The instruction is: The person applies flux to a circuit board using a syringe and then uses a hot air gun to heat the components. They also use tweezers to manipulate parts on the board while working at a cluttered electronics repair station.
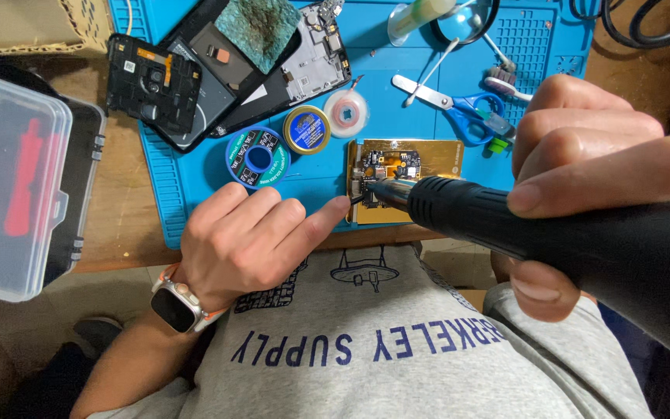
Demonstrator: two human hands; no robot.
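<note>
I see my right hand (599, 155) clenched round a matte black hot-air tool (552, 233), metal nozzle over the small circuit board (388, 167) on its gold holder (436, 155), while my left hand (246, 237), loosely curled, touches the board's edge on the ribbed blue mat (319, 178).

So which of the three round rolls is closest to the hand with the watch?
The big blue roll, just above the left hand. The gold-rimmed roll and the pale pinkish roll lie farther up the blue mat.
</note>
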